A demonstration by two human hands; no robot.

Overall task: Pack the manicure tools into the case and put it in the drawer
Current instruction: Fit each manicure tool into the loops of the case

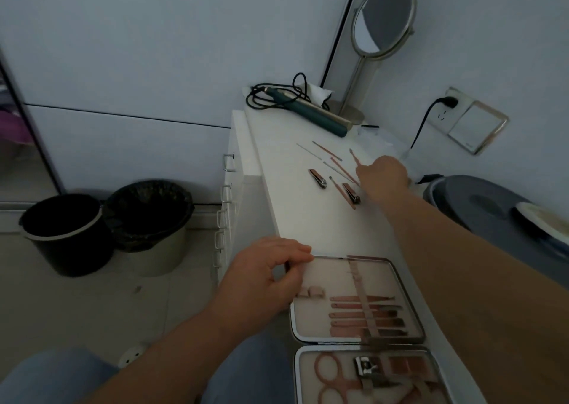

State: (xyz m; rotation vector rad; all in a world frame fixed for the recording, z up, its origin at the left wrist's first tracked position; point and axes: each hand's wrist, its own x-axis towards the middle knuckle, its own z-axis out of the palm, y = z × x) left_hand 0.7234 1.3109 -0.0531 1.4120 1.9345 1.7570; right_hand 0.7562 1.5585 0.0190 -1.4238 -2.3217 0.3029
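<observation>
Right hand [383, 177] pinching slim tool [354, 157]

round mirror [382, 18] back of top | teal styling iron [311, 114], coiled cord | two bins [107, 228] on floor | wall socket [448, 103]

Rose-gold tools [341, 169], white cabinet [295, 188], teal hair straightener [308, 112]

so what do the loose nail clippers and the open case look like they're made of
Nail clippers: probably metal, rose-toned bodies with shiny silver jaw ends that catch light. Case: thin, bright metal-looking rim around a smooth pinkish lining, perhaps faux leather; the dim picture leaves that open.
</observation>
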